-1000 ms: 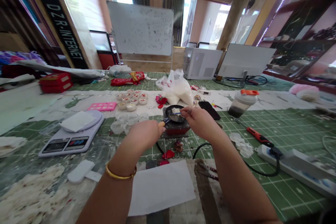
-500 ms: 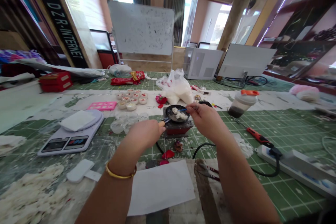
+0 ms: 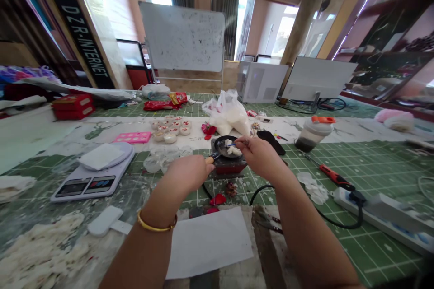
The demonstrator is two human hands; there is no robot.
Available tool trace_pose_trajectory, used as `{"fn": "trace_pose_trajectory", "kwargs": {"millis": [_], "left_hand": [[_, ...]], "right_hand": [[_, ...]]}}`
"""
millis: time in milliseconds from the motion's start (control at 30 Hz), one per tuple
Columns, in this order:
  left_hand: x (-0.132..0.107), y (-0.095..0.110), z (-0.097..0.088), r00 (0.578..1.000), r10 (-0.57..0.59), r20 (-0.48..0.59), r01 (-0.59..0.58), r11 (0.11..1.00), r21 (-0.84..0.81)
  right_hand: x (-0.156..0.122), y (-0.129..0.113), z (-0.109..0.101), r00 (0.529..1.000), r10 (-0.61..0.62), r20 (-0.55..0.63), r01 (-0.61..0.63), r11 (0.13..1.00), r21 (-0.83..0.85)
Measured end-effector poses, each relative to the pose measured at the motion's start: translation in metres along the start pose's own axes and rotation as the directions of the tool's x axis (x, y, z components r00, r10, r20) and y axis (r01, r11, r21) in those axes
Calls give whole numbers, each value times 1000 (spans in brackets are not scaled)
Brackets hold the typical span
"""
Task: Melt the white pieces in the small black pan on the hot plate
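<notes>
My left hand (image 3: 188, 172) is closed around the light wooden handle of a small black frying pan (image 3: 221, 145). The pan sits on a small electric hot plate (image 3: 231, 169) with a red front. White lumps (image 3: 233, 150) lie in the pan, mostly on its right side. Pinched in my right hand (image 3: 259, 156) is a thin blue stick (image 3: 230, 145), its tip over the middle of the pan among the lumps. My fingers hide the stick's other end.
Behind the pan stands a plastic bag of white material (image 3: 230, 119). Several small filled cups (image 3: 171, 128) and clear empty cups (image 3: 162, 160) are to the left, near a kitchen scale (image 3: 95, 176). A phone (image 3: 271, 142), shaker bottle (image 3: 313, 133), screwdriver (image 3: 335, 177) and power strip (image 3: 383, 221) lie rightward.
My right hand has shifted slightly left and down, bringing the stick further into the pan. The white lumps now sit more to the right. My left hand stays on the handle.
</notes>
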State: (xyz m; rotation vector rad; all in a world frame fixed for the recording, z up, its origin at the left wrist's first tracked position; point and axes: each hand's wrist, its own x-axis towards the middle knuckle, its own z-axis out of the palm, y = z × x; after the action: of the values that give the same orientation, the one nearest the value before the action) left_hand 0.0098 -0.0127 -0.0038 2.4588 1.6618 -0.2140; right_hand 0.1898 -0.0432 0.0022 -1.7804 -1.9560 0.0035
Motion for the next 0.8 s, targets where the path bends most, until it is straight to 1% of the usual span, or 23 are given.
{"fn": "trace_pose_trajectory", "kwargs": {"millis": [100,200,267,333,400,500,567,667,733,800], "left_hand": [[1,-1,2,999,29,-19,-29,1000,5],[2,-2,3,998,63,-21,-63,998,-4],[2,-1,2,1000,26,-17,-27,1000,-8],[1,-1,2,1000,-18,-10,18,1000,-7],[1,0,1,1000,-11,-13,11,1000,-6],[0,0,0,999,38,-2,-38,999,-11],[0,0,0,1000,28,7,-28,999,-17],[0,0,0,1000,-11,1,11,1000,-22],[0,0,0,1000,-16,-4,16,1000,-21],[0,0,0,1000,-26,-8,26,1000,-17]], "right_hand": [[-1,2,-5,998,30,-46,-32,999,-38],[-1,7,-8,997,68,-35,-70,994,-79],[0,9,-8,997,74,-13,-75,993,-90],[-1,10,-9,997,78,-30,-80,993,-86],[-4,9,-11,995,80,-61,-85,993,-86],[-5,8,-12,997,70,-42,-74,993,-94],[-2,11,-10,996,84,-31,-86,992,-92],[5,14,-3,991,119,-58,-124,989,-86],[7,13,2,993,100,-59,-104,991,-78],[5,10,3,999,39,-20,-40,998,-53]]}}
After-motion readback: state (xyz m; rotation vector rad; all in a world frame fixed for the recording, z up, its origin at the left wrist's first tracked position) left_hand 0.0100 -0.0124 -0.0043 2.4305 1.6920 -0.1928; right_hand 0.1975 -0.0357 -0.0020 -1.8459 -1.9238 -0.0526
